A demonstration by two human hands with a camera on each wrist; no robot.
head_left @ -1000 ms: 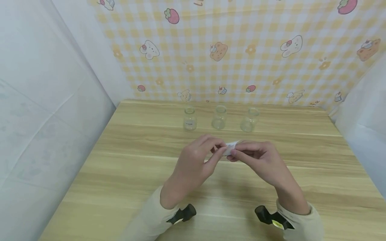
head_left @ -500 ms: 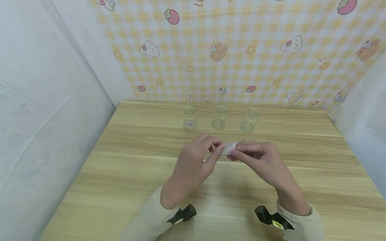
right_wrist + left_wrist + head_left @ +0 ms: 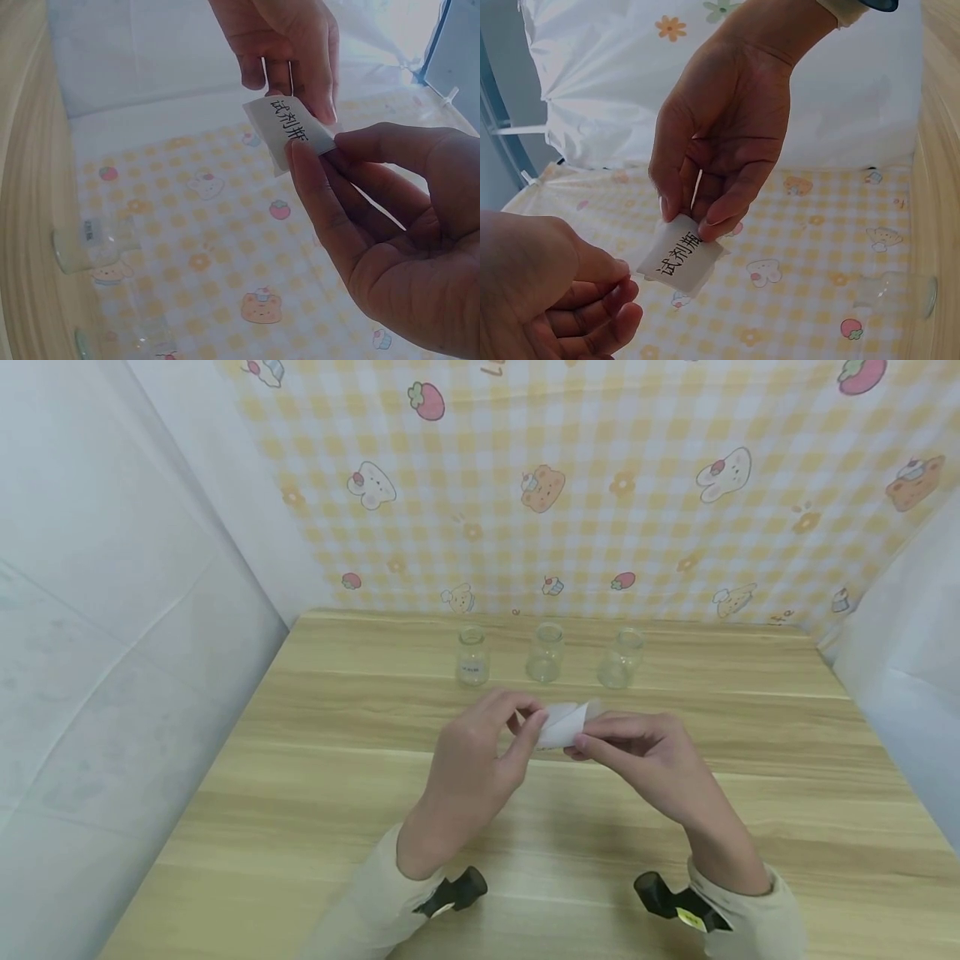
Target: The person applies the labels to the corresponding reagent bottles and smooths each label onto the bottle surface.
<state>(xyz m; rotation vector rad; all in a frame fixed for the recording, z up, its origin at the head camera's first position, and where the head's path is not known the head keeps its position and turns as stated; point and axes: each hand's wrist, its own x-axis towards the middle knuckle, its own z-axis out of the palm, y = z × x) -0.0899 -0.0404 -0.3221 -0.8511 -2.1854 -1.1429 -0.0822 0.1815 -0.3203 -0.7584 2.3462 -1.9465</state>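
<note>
Between my two hands, above the table's middle, is a small white paper label point(image 3: 564, 730). Black printed characters face the wrist cameras, as on the label point(image 3: 679, 259) in the left wrist view. My right hand point(image 3: 660, 764) pinches its right end between thumb and fingers. At the other end, my left hand point(image 3: 468, 777) pinches the edge with thumb and forefinger. A flap of paper seems to fold back diagonally there; whether it is a separate backing layer I cannot tell. In the right wrist view the right thumb covers part of the print on the label point(image 3: 289, 124).
Three open glass jars stand in a row beyond my hands. The left jar point(image 3: 472, 656) bears a small printed label; the middle jar point(image 3: 545, 653) and right jar point(image 3: 621, 658) look plain. Behind the wooden table point(image 3: 315, 802) hangs a yellow checked cloth point(image 3: 480, 485).
My left hand has drawn a little to the left, and more of the white paper shows between the hands, with a flap folded back. My right hand has stayed in place.
</note>
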